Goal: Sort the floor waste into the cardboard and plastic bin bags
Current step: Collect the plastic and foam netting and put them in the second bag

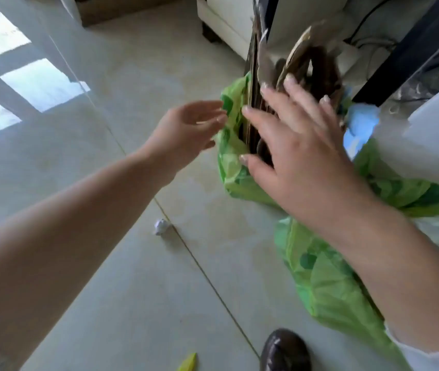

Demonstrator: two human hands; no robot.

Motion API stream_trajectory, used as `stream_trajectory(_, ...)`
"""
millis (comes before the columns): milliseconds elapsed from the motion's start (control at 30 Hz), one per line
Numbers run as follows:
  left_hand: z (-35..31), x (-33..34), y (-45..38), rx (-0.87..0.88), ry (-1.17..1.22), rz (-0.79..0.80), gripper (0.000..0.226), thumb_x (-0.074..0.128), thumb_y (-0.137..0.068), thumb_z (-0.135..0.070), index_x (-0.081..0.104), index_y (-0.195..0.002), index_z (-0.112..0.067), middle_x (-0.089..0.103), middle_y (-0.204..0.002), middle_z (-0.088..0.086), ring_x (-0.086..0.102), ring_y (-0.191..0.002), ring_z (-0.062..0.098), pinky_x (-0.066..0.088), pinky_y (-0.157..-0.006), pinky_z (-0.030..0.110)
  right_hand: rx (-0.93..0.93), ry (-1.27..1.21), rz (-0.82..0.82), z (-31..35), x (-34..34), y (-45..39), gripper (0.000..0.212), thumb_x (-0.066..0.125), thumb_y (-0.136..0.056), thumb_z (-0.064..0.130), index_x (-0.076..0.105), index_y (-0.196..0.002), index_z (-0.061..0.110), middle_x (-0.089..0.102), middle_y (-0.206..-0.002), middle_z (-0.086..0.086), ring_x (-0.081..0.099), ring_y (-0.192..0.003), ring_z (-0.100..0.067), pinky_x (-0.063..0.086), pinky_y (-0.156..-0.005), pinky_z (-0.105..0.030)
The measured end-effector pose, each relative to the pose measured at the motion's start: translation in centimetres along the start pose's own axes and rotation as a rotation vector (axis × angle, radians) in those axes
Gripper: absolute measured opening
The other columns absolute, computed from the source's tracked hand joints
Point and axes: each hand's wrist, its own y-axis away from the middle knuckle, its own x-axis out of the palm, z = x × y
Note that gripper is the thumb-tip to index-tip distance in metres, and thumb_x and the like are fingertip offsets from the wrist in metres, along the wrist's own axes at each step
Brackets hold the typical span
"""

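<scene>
- Cardboard (297,62) is standing on edge in the green bin bag (233,153), flattened sheets and a curled brown piece poking well above the bag's rim; from the head view, you are reaching toward it with both hands.
- Your right hand (301,156) is hovering over the bag's mouth with fingers spread and straight, holding nothing; whether the fingertips are touching the cardboard cannot be told through the blur.
- Your left hand (186,129) is sitting just left of the bag, fingers loosely curved and apart, at the rim but not plainly pinching it.
- Cardboard is likely handling stiff and light, with sharp edges: press flat on the broad faces, not the torn tops.
- Bag film is looking thin, soft and slippery; take the rim in a pinch so it is not sagging.
- Crumpled paper ball (161,226) is lying on the floor tiles (122,290) well this side of the bag, and a yellow scrap (188,363) nearer still; both should be weighing almost nothing.
</scene>
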Motion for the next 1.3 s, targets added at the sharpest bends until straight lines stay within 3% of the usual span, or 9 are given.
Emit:
stream_trajectory(133,6.0,-2.8,2.3,-0.141,-0.063,-0.161,0.017,0.061,-0.09,-0.022,0.063,-0.107,-0.023,0.068,-0.102,-0.004,0.065,-0.097,0.007,0.056,-0.082,0.026,-0.051,-0.269,0.107,3.2,0.0,5.8,0.044,0.056,-0.083,0.029,0.057,-0.125,0.016,0.054,-0.134,-0.009,0.039,-0.134,-0.029,0.03,-0.111,-0.049)
stream_trajectory(267,12.9,-4.1,4.9,-0.253,-0.419,-0.15,0.03,0.061,-0.088,-0.021,0.062,-0.118,-0.02,0.064,-0.119,-0.001,0.061,-0.101,0.009,0.047,-0.084,0.017,-0.101,-0.374,0.472,5.5,6.7,12.3,0.044,0.061,-0.073,0.029,0.066,-0.113,0.012,0.063,-0.12,-0.012,0.056,-0.117,-0.034,0.046,-0.097,-0.049)
stream_trajectory(533,21.5,-4.9,8.2,-0.263,-1.066,0.207,0.056,0.058,-0.088,-0.012,0.044,-0.139,-0.031,0.019,-0.156,0.009,0.024,-0.141,0.033,0.027,-0.113,0.043,-0.876,-0.122,1.005,8.2,17.5,24.6,0.02,0.062,-0.07,0.031,0.072,-0.087,0.036,0.06,-0.131,0.0,0.059,-0.117,-0.02,0.054,-0.086,-0.038)
stream_trajectory(767,22.2,-5.4,8.8,-0.189,-1.049,0.085,0.037,0.057,-0.09,-0.018,0.058,-0.127,-0.017,0.049,-0.135,0.007,0.05,-0.118,0.031,0.042,-0.095,0.037,-0.986,0.019,0.914,7.5,20.1,27.0,0.031,0.039,-0.078,0.016,0.067,-0.066,0.026,0.065,-0.092,0.009,0.061,-0.081,-0.014,0.046,-0.063,-0.025)
stream_trajectory(900,21.7,-5.3,9.3,-0.2,-0.864,-0.037,0.022,0.063,-0.086,-0.03,0.069,-0.1,-0.013,0.065,-0.107,0.007,0.062,-0.097,0.024,0.048,-0.083,0.031,-0.949,-0.004,0.818,8.0,20.6,25.5,0.014,0.057,-0.06,0.015,0.055,-0.051,0.025,0.055,-0.062,0.008,0.052,-0.054,-0.013,0.033,-0.048,-0.019)
stream_trajectory(1000,20.3,-4.4,10.1,-0.228,-0.777,-0.151,0.026,0.064,-0.084,-0.035,0.059,-0.08,-0.01,0.061,-0.076,0.0,0.055,-0.078,0.022,0.041,-0.06,0.028,-0.793,-0.1,0.924,7.3,20.5,23.9,0.02,0.078,-0.051,0.015,0.06,-0.056,0.022,0.057,-0.062,0.003,0.056,-0.053,-0.017,0.032,-0.042,-0.018)
stream_trajectory(1133,17.7,-3.3,11.4,-0.218,-0.621,-0.207,0.023,0.062,-0.081,-0.031,0.045,-0.08,-0.015,0.054,-0.069,-0.004,0.049,-0.071,0.022,0.037,-0.055,0.028,0.019,-0.366,0.969,5.5,18.5,20.9,0.027,0.057,-0.08,0.012,0.053,-0.107,0.015,0.057,-0.105,-0.007,0.058,-0.094,-0.03,0.039,-0.066,-0.031)
stream_trajectory(1233,15.0,-2.2,11.9,-0.207,-0.445,-0.03,0.029,0.061,-0.083,-0.025,0.045,-0.107,-0.025,0.068,-0.083,0.003,0.066,-0.077,0.021,0.052,-0.067,0.036,0.496,-0.591,0.609,3.7,14.0,18.2,0.041,0.061,-0.076,0.012,0.046,-0.115,0.018,0.057,-0.095,-0.001,0.055,-0.082,-0.021,0.041,-0.069,-0.029)
stream_trajectory(1300,12.8,-1.0,12.1,-0.238,-0.369,0.174,0.04,0.058,-0.086,-0.014,0.05,-0.123,-0.024,0.07,-0.084,0.004,0.07,-0.075,0.014,0.058,-0.075,0.033,0.547,-0.654,0.463,2.8,10.0,17.3,0.047,0.06,-0.076,0.011,0.045,-0.119,0.02,0.053,-0.089,0.003,0.05,-0.073,-0.015,0.038,-0.064,-0.024)
